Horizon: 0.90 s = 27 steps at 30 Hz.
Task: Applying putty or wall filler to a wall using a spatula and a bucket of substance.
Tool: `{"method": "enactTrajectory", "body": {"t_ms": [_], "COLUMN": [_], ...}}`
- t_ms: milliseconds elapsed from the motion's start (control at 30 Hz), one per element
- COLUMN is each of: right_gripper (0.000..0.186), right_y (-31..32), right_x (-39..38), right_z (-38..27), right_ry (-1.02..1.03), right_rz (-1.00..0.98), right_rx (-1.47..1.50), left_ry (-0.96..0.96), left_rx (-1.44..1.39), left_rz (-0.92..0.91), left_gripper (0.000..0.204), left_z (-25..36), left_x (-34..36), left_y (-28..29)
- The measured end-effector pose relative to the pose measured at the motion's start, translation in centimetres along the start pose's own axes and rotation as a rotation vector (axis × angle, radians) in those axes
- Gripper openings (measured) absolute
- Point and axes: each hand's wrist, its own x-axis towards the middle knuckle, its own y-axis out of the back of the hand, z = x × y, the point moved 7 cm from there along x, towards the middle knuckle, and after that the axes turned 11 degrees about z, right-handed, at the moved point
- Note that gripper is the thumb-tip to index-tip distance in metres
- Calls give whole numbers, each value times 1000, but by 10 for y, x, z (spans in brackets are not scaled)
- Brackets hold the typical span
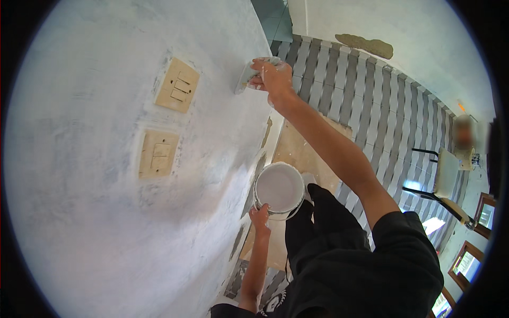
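Note:
With fingers bent over its rim, my left hand (260,217) grips a round bucket (255,183) in front of my legs. Inside the bucket is a smooth whitish mix (280,188). My right arm stretches far forward, and my right hand (277,82) is closed on a flat putty spreader (242,80) smeared with white. The spreader lies against the wall (217,127) near its far edge; my fingers hide part of it. White specks dot my right fingers. The wall's coat is streaky white and grey.
Two cream switch plates, the upper (178,85) and the lower (158,153), sit on the wall at left. A brown board (297,146) covers the striped tile floor (366,100) beneath me. At right stands a chair (446,172); bare patches (366,45) mark the far wall.

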Motion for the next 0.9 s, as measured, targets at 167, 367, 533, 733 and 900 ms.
{"method": "enactTrajectory", "body": {"t_ms": [167,367,533,733,900], "right_gripper": [14,15,13,32,47], "right_y": [30,52,67,99,122], "right_x": [5,3,18,57,64], "right_z": [1,85,158,210,231], "right_ry": [-33,-73,-119,-125,-185], "right_rz": [-201,-338,-267,-221,-223], "right_rx": [426,520,447,272,115], "left_ry": [121,285,-12,241,292], "left_rx": [-61,-92,-173,-240,-238], "left_rz": [-3,-15,-87,3,31], "left_gripper": [17,19,18,17,18], "left_z": [27,60,31,51,53], "left_x": [-25,-58,-30,-42,-51], "left_y": [21,39,43,24,31]}}
